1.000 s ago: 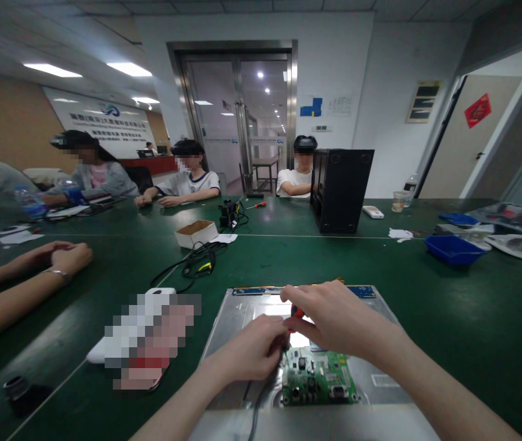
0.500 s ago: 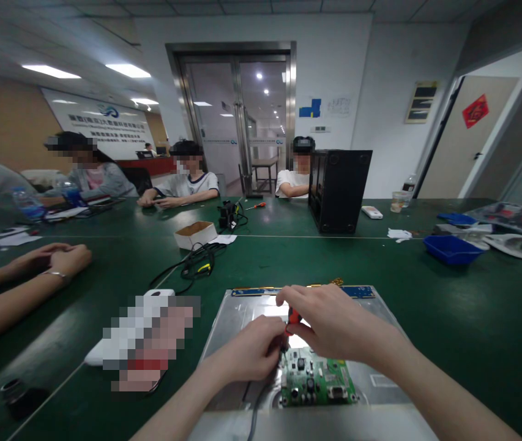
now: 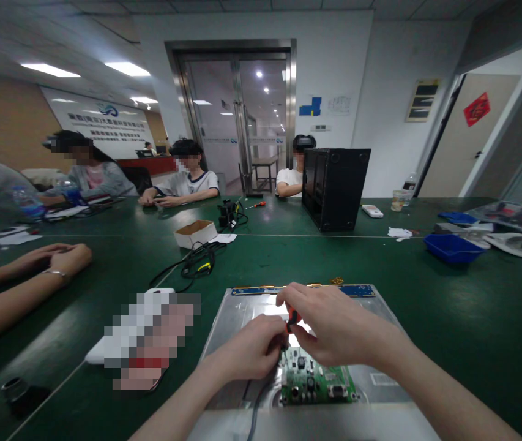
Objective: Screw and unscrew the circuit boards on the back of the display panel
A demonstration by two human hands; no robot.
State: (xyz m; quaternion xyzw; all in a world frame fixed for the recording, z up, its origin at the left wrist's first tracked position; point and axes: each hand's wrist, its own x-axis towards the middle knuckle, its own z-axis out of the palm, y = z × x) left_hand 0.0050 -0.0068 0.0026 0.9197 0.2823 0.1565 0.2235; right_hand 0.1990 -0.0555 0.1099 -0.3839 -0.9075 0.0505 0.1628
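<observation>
My right hand (image 3: 329, 321) grips a screwdriver (image 3: 293, 318) by its red and black handle, thumb and fingers closed around it. Close against it, my left hand (image 3: 254, 346) has its fingers pinched together beside the screwdriver's lower end; what they hold is hidden. Both hands are over a flat silver metal panel (image 3: 224, 318). Just below the fingers, a green circuit board (image 3: 318, 380) sits on the panel. A narrow blue circuit strip (image 3: 357, 291) runs along the far edge. Under my left wrist, a grey cable (image 3: 255, 410) leads toward me.
Left of the panel lie a white object and a pinkish one, both blurred out (image 3: 150, 337). Beyond are black cables (image 3: 196, 263), a small open box (image 3: 195, 234), a black computer case (image 3: 338, 190) and a blue tray (image 3: 454, 248). A co-worker's hands (image 3: 65, 260) rest at left.
The screwdriver handle has turned slightly in my right hand, while both hands stay in nearly the same place. Across the table, the black computer case has swivelled and shifted a little left.
</observation>
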